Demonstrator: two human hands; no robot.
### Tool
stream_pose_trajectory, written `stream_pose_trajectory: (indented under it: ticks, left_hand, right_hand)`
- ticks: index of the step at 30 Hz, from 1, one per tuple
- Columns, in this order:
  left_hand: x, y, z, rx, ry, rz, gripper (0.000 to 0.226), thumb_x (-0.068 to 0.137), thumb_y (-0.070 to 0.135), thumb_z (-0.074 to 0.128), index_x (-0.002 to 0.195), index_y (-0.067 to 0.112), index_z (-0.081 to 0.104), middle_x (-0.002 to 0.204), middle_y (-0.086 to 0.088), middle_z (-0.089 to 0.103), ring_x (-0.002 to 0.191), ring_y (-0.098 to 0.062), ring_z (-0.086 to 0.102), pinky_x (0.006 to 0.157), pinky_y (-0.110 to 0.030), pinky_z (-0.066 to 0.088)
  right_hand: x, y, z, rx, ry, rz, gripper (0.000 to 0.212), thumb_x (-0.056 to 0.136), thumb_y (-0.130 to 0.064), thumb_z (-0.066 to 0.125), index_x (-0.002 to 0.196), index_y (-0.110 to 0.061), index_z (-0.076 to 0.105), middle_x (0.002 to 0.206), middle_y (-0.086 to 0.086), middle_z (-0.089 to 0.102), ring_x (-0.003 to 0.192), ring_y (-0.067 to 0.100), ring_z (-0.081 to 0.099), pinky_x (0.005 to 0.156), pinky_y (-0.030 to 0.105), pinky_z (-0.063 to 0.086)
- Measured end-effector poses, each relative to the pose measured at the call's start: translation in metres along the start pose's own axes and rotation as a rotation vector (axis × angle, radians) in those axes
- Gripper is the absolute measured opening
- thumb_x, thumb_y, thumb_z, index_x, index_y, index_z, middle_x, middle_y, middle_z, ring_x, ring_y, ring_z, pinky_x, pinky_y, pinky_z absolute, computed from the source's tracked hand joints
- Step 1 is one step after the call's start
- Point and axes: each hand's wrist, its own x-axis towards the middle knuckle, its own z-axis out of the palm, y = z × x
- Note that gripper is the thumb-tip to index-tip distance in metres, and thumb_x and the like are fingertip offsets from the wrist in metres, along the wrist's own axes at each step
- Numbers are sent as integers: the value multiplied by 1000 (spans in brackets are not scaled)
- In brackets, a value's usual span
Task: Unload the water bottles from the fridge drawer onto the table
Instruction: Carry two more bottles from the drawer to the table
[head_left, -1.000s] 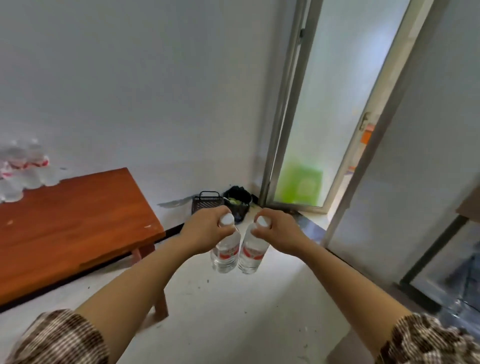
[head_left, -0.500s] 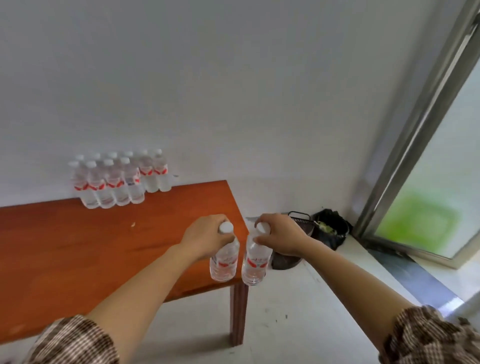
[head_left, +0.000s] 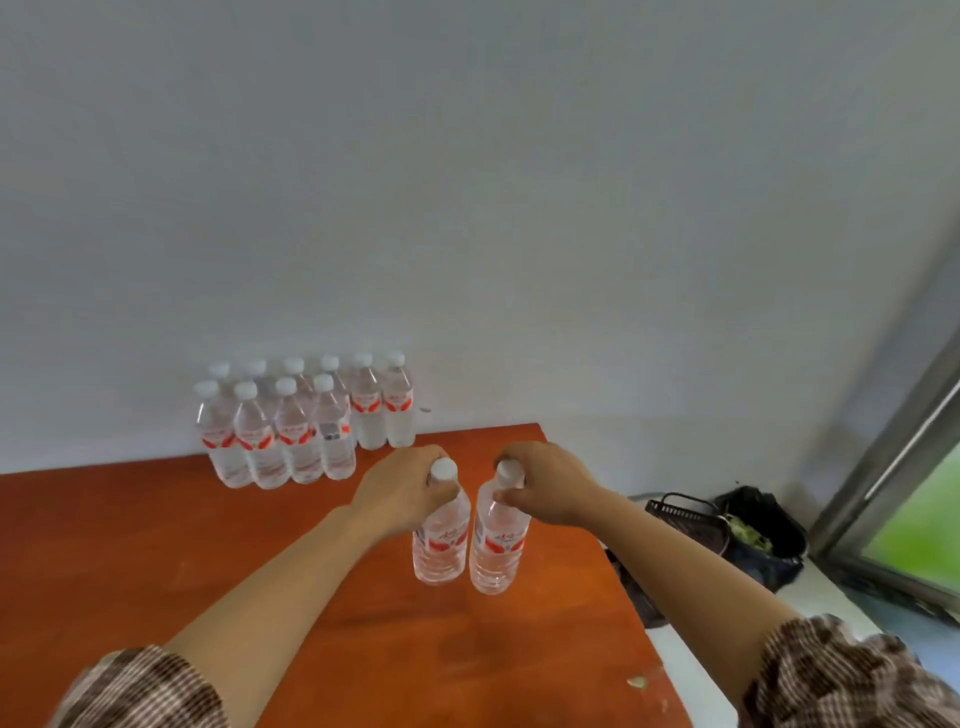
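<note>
Gripping at the caps: left hand (head_left: 402, 491) clamped on left bottle (head_left: 440, 543), right hand (head_left: 548, 488) on right bottle (head_left: 498, 548), side by side over the tabletop (head_left: 156, 545). Risk: uneven set-down tips one into the standing bottles (head_left: 291, 431).

Table (head_left: 156, 561) is a warm orange-brown (almost terracotta). Every water bottle (head_left: 439, 540) is clear with a white cap and a red-and-white label. Sleeves (head_left: 140, 691) are brown-and-cream plaid, the wall (head_left: 467, 182) is pale grey-white, the basket (head_left: 680, 514) is black, and the door frame (head_left: 883, 441) is grey with blurry green behind it.
</note>
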Motion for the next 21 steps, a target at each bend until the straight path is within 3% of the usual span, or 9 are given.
stream_pose_trajectory:
  ticks: [9, 14, 21]
  left_hand:
    - [115, -119, -25, 14, -119, 67, 19, 87, 40, 59, 103, 30, 56, 94, 10, 61, 83, -13, 57, 69, -30, 45]
    - [160, -161, -32, 20, -136, 70, 16, 89, 36, 58, 101, 27, 55, 86, 7, 59, 78, -15, 57, 59, -27, 35]
    - [201, -198, -29, 71, -142, 64, 29, 91, 40, 56, 115, 23, 53, 107, 0, 64, 96, -21, 60, 68, -31, 39]
  right_hand:
    - [145, -30, 38, -10, -57, 80, 37, 83, -38, 68, 116, -23, 60, 118, -2, 65, 103, 20, 61, 80, 31, 49]
    - [205, -38, 57, 4, -67, 135, 40, 84, -35, 68, 121, -22, 58, 118, 0, 64, 104, 20, 60, 82, 30, 49]
    - [265, -46, 74, 31, -66, 174, 35, 84, -30, 69, 117, -21, 59, 112, 2, 63, 103, 23, 59, 76, 28, 43]
